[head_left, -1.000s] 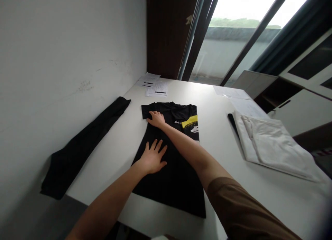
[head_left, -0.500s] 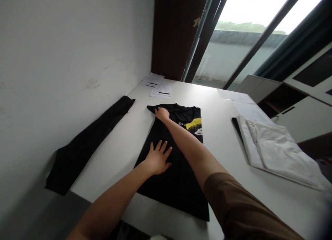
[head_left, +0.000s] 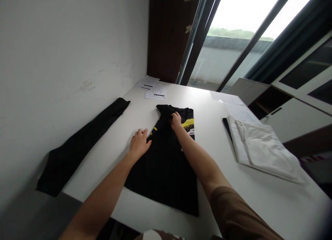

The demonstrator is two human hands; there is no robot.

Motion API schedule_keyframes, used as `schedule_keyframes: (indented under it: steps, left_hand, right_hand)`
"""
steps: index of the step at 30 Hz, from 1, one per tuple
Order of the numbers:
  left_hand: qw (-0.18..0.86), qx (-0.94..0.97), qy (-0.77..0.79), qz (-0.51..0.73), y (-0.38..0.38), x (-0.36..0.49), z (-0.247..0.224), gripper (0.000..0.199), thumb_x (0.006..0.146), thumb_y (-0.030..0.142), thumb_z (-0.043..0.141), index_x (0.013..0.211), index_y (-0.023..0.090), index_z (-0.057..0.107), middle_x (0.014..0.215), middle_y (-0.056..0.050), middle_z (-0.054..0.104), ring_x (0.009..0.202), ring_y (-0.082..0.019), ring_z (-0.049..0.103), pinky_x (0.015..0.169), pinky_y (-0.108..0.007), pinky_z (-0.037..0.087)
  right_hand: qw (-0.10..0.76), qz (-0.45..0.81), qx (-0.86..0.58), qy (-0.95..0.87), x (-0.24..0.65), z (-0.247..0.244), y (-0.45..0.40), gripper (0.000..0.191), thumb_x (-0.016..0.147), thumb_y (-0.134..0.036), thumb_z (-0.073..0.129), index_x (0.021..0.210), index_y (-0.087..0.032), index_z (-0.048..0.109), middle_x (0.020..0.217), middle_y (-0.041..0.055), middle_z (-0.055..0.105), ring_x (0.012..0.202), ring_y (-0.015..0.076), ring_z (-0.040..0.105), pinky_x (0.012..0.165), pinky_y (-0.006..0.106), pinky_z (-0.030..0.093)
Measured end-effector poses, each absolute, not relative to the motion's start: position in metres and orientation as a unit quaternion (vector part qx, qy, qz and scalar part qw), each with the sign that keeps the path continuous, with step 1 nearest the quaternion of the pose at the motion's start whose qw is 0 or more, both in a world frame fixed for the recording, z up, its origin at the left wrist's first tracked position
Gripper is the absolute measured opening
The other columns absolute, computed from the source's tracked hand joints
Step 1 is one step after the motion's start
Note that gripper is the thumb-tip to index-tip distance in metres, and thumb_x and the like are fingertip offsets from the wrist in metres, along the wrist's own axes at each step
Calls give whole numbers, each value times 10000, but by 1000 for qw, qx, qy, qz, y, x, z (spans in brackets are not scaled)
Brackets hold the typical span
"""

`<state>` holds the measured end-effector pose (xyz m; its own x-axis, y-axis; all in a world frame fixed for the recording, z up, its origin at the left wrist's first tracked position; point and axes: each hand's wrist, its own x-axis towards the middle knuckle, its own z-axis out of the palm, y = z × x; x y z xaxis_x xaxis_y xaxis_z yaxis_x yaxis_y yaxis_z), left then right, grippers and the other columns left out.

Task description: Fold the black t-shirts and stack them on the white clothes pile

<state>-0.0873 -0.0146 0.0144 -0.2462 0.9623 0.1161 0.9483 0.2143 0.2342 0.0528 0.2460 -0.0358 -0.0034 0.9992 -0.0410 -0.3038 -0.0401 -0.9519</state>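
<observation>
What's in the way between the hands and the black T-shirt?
Nothing visible. The right hand is on the black T-shirt near its collar, and the left hand is at its side edge. The folded white cloth lies apart, to the right.

A long, narrow black fabric garment (head_left: 83, 146) lies along the left side of the white, flat-topped desk (head_left: 212, 153), beside a scuffed pale wall (head_left: 77, 43). Printed white paper sheets (head_left: 157, 91) rest at the far left corner; folded white cloth (head_left: 267, 143) lies on the right, and a dark-framed glass window (head_left: 220, 56) stands beyond.
</observation>
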Motion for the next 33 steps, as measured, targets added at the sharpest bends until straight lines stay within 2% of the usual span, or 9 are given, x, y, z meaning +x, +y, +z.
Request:
schedule_keyframes:
  steps: [3,5,8,10,13,17,20,26,33]
  left_hand:
    - [86,620,776,78,-13,-96,15,327,969,378,586,1250,209,590,1224,-112,655,1113,-271,636,907,-352,499]
    - [124,644,754,41,-14,-101,19,213,972,380,565,1113,233,630,1141,-79,704,1054,-261,667,850,-337,505]
    - [150,684,714,-4,-17,-106,26,187,960,399,568,1022,244,652,1094,-69,734,1009,-270,691,801,-331,499]
    - [149,700,698,-22,-20,-103,32,191,965,397,556,979,240,664,1062,-76,744,987,-277,702,797,-334,493]
    - [124,718,684,4,-23,-91,39,224,998,401,504,955,241,655,997,-71,747,944,-264,710,780,-321,482]
    - [103,742,660,55,-25,-72,42,251,1025,428,468,957,242,622,949,-58,736,906,-249,707,764,-308,475]
    - [115,747,654,18,-27,-67,38,225,999,428,518,942,235,619,934,-69,735,886,-264,711,765,-323,486]
    - [123,749,651,-4,-31,-60,37,198,992,416,524,1013,241,615,972,-83,737,922,-273,715,807,-340,503]
    - [142,769,623,-11,-42,-54,41,106,948,341,566,970,248,611,1000,-65,742,956,-260,713,811,-331,508]
  right_hand:
    - [550,602,-457,-355,84,-36,246,136,773,-268,605,783,-239,473,657,-58,503,579,128,508,463,200,461]
    - [520,622,-475,-343,98,-34,249,132,843,-343,584,830,-240,502,661,-43,506,551,135,513,435,211,450]
    - [454,647,-497,-357,105,-30,252,255,927,-489,561,1022,-253,566,718,-26,549,524,136,534,450,241,486]
    - [420,635,-509,-401,100,-28,255,362,923,-511,608,1202,-283,568,801,-16,608,540,133,562,491,264,525]
    - [374,553,-513,-539,85,-28,262,437,901,-411,656,1311,-270,610,947,19,710,683,155,666,634,299,588]
    - [319,427,-513,-672,60,-30,268,290,867,-279,651,1122,-216,777,1081,47,771,1023,218,715,946,328,558]
    - [304,376,-512,-710,48,-29,267,310,839,-181,635,1091,-236,808,1160,35,769,1174,247,676,1083,340,484]
    - [363,276,-447,-769,66,-7,274,536,893,-144,512,1396,-247,664,1351,11,689,1246,207,642,1129,330,456]
    - [451,315,-483,-681,136,3,300,587,870,-205,512,1447,-230,615,1303,30,712,1164,229,678,1082,412,510]
